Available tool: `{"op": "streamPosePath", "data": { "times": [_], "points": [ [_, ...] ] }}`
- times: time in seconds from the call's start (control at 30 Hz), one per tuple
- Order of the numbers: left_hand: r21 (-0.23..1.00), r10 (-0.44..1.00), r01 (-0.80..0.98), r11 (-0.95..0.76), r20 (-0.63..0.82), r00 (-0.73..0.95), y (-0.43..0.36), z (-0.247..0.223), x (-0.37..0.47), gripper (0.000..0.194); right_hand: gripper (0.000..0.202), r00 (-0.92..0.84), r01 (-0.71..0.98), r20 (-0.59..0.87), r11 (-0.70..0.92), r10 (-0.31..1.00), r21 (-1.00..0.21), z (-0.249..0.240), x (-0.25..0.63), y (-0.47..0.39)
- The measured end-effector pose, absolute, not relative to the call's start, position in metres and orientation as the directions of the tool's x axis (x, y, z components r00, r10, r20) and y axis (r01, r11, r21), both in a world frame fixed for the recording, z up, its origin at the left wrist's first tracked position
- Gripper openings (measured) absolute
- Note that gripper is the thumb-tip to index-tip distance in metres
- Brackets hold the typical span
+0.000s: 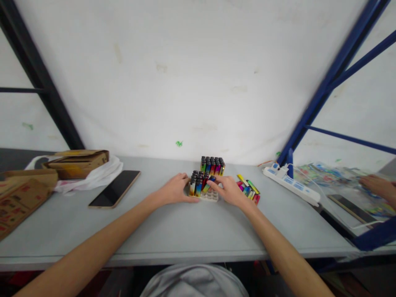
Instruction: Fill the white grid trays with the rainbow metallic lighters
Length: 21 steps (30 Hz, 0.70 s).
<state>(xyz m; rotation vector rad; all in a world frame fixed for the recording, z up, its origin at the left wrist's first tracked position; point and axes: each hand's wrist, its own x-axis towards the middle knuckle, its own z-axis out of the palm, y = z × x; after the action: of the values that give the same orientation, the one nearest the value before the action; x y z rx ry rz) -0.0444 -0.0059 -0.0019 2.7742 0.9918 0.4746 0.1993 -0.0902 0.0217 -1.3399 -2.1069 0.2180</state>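
Note:
A pale tray (210,195) with round holes sits on the table between my hands. Several upright lighters (195,183) with black tops fill its left part, while holes show at its right. My left hand (177,189) is curved around the tray's left side, its thumb along the front edge. Pinched in my right hand (228,188) is a multicoloured lighter (208,185), tilted over the tray's holes. Beside that hand, a loose pile of colourful lighters (249,189) lies on the table. Behind the tray stands a block of upright lighters (212,166).
On the left are a tablet (116,189), a white plastic bag (105,176) and cardboard boxes (26,198). A white power strip (291,184) lies at right near a blue frame post (321,99). Beyond it, another person's hand (379,186) is over plastic packets, near a phone (352,209).

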Motion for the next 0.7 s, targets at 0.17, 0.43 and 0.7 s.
{"op": "streamPosePath", "data": {
  "times": [0.17,0.43,0.7],
  "points": [
    [0.290,0.649,0.584,-0.758,0.255,0.716,-0.003,-0.006,-0.043,0.073,0.035,-0.361,0.794,0.359,0.485,0.861,-0.367,0.015,0.202,-0.086],
    [0.299,0.641,0.571,-0.764,0.252,0.725,-0.004,-0.005,-0.044,0.070,0.035,-0.353,0.903,0.305,0.407,0.885,-0.136,0.015,0.191,-0.087],
    [0.309,0.647,0.574,-0.759,0.250,0.721,-0.006,-0.003,-0.044,0.071,0.030,-0.461,0.830,0.243,0.512,0.853,-0.222,0.020,0.195,-0.088]
  ]
}}
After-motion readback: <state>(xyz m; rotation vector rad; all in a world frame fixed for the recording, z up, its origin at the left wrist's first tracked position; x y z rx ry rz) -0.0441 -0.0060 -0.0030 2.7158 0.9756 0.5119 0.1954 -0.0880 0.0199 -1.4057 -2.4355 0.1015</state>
